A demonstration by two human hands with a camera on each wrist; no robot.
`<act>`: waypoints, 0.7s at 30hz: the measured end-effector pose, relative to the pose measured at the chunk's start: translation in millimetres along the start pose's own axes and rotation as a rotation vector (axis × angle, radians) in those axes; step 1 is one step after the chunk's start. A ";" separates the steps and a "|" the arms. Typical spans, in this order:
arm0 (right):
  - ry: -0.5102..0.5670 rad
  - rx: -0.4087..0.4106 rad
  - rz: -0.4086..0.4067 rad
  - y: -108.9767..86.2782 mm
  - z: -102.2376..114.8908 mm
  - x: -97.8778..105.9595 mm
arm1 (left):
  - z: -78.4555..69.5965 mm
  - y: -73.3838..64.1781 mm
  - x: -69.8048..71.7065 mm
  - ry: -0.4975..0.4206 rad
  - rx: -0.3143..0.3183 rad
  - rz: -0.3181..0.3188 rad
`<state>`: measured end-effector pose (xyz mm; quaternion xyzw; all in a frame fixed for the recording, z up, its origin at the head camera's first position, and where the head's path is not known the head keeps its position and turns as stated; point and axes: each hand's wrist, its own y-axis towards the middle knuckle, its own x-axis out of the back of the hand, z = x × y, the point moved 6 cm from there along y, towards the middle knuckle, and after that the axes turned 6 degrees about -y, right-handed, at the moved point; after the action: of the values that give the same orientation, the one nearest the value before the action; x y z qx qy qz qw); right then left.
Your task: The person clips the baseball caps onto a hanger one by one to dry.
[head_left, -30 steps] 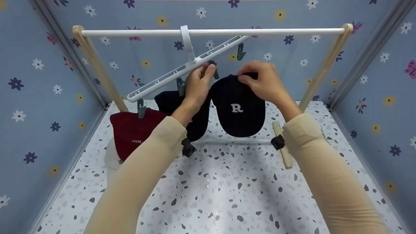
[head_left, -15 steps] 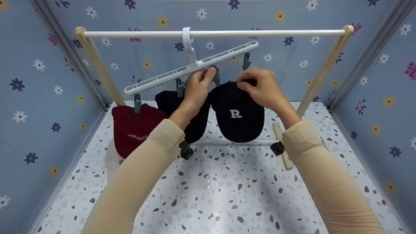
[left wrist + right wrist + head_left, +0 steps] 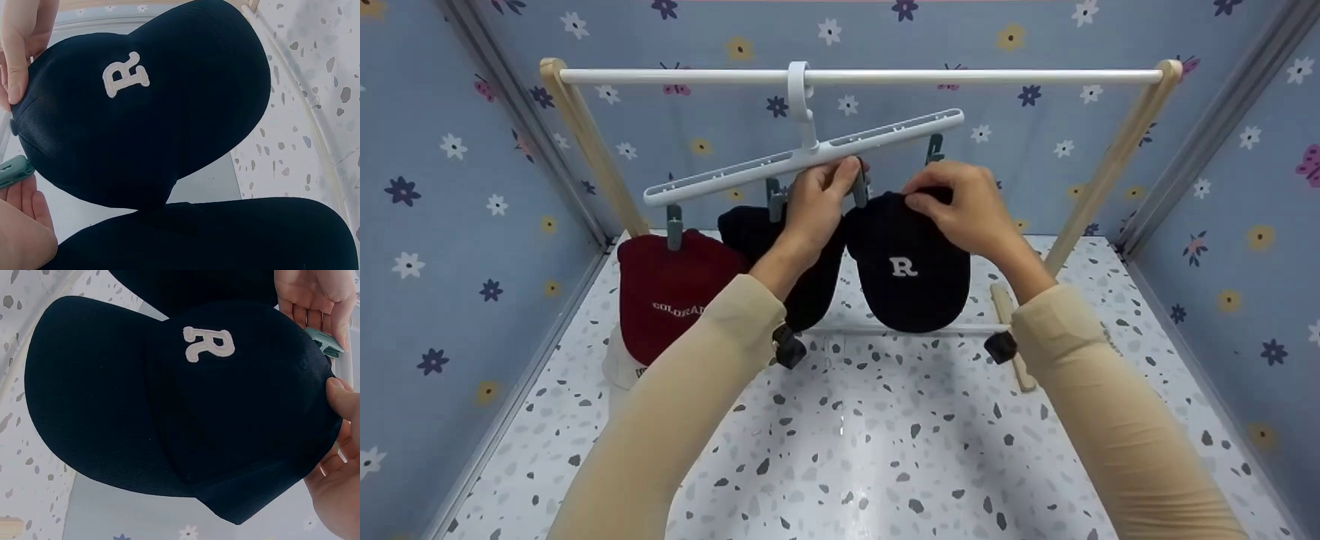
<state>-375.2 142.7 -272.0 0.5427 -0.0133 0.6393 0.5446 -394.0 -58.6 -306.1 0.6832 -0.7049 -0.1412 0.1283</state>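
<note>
My right hand (image 3: 956, 202) pinches the crown of a dark baseball cap (image 3: 911, 277) with a white letter R, its brim hanging down. My left hand (image 3: 816, 199) holds a green clip (image 3: 861, 184) under the middle of a white hanger (image 3: 885, 139). In the right wrist view, the clip (image 3: 325, 342) sits right at the cap's crown edge, beside my right thumb. A second dark cap (image 3: 817, 285) hangs from another green clip (image 3: 775, 199), partly behind my left wrist. From the left clip (image 3: 675, 227) hangs a maroon cap (image 3: 671, 285).
The tilted hanger hooks over the white rail (image 3: 997, 76) of a wooden-legged rack (image 3: 592, 150). One more green clip (image 3: 934, 146) dangles at its right end. A whitish cap (image 3: 619, 360) shows below the maroon one. Patterned walls (image 3: 1245, 195) enclose three sides.
The hanger has levelled somewhat: its right end came down and its left end rose, lifting the maroon cap. My right hand and the R cap moved down slightly. Both grips look the same.
</note>
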 end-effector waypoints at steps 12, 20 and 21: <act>0.017 0.006 -0.020 -8.6 3.0 -2.4 | -0.7 -2.2 0.9 -0.026 0.013 0.026; 0.030 -0.004 -0.015 -12.6 5.9 -4.2 | -1.0 -3.7 1.3 -0.040 0.029 0.033; 0.030 -0.005 -0.011 -12.8 6.6 -4.4 | -0.3 -3.7 1.6 -0.042 0.035 0.031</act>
<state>-362.5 140.9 -279.8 0.5317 -0.0038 0.6442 0.5499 -390.6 -60.3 -307.2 0.6713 -0.7202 -0.1410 0.1039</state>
